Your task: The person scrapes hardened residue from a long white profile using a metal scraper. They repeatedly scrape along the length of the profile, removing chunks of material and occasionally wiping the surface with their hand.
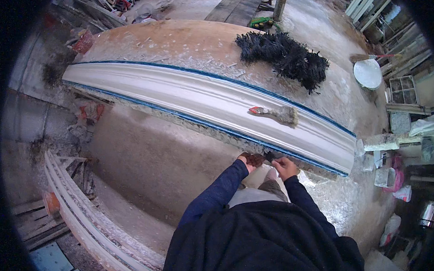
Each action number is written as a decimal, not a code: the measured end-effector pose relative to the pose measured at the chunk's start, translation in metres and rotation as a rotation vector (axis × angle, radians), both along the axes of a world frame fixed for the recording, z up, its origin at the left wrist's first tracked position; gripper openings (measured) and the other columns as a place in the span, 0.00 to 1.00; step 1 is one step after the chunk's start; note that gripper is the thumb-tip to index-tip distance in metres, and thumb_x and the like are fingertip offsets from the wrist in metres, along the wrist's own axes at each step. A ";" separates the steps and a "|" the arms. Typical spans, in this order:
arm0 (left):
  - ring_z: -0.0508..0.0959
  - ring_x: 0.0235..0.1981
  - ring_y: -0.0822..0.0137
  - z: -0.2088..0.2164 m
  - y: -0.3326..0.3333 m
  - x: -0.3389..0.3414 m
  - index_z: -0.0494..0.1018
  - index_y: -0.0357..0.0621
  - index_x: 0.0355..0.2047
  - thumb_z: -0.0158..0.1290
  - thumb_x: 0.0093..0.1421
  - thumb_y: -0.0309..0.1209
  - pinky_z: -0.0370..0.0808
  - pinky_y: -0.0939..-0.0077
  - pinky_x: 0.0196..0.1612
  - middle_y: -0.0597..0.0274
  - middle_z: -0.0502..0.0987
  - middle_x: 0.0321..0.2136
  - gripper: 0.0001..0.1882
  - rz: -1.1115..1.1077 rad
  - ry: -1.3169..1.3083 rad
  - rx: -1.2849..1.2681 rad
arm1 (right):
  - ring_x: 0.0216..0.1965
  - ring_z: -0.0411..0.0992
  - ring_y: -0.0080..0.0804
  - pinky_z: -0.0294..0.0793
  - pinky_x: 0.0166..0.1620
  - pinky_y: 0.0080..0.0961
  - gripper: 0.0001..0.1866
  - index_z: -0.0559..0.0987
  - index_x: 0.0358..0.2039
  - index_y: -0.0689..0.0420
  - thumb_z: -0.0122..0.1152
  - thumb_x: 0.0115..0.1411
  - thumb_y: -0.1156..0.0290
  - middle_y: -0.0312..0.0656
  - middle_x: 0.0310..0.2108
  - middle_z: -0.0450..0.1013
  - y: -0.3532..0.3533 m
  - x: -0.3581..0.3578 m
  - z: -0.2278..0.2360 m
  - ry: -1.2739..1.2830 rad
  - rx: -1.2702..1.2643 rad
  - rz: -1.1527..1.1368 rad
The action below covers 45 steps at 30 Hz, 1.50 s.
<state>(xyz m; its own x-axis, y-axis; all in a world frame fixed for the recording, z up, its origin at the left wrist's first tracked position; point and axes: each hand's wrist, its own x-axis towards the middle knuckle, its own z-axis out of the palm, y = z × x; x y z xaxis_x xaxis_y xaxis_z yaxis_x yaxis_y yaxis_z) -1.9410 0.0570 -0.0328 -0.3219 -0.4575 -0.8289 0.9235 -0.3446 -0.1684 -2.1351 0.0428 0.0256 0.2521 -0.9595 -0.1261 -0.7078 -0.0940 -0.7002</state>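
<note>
Both hands are together in front of my body, just below the near edge of a long white moulded strip. My left hand (251, 160) has its fingers drawn together and in shadow; what they hold, if anything, is hard to make out. Beside it, my right hand (285, 167) pinches a small dark fibre tuft (271, 156) that lies between the two hands. The white moulding (194, 100) runs across the bench with blue edging along both long sides. A paintbrush (276, 114) with a red-tipped handle and pale bristles rests on it. Beyond it lies a black fibre heap (284, 56).
Past the moulding stretches a worn bench top (172, 41) with white splashes. Curved white mouldings (80, 212) stand at the lower left. A white bucket (368, 74) with a brush across it sits at the far right, near containers and bags. Planks (235, 9) lie farther back.
</note>
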 end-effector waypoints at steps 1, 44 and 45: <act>0.71 0.44 0.47 0.001 0.000 0.001 0.64 0.29 0.44 0.30 0.61 0.36 0.68 0.53 0.48 0.43 0.70 0.43 0.22 -0.009 -0.015 0.001 | 0.21 0.69 0.21 0.69 0.24 0.20 0.13 0.77 0.27 0.59 0.62 0.49 0.62 0.38 0.21 0.73 0.002 0.009 -0.004 -0.056 0.010 -0.051; 0.69 0.44 0.43 -0.004 -0.002 0.007 0.64 0.33 0.39 0.38 0.58 0.32 0.69 0.45 0.45 0.42 0.69 0.41 0.14 0.003 -0.038 -0.066 | 0.18 0.67 0.18 0.66 0.18 0.18 0.15 0.76 0.29 0.59 0.62 0.49 0.61 0.36 0.19 0.72 -0.007 -0.024 0.010 -0.217 0.315 -0.045; 0.69 0.43 0.43 -0.005 -0.003 0.008 0.64 0.34 0.39 0.38 0.58 0.33 0.69 0.46 0.45 0.43 0.69 0.41 0.15 -0.017 -0.016 -0.073 | 0.18 0.66 0.18 0.66 0.19 0.19 0.14 0.76 0.29 0.59 0.62 0.49 0.61 0.36 0.20 0.72 -0.012 -0.022 0.006 -0.173 0.292 -0.008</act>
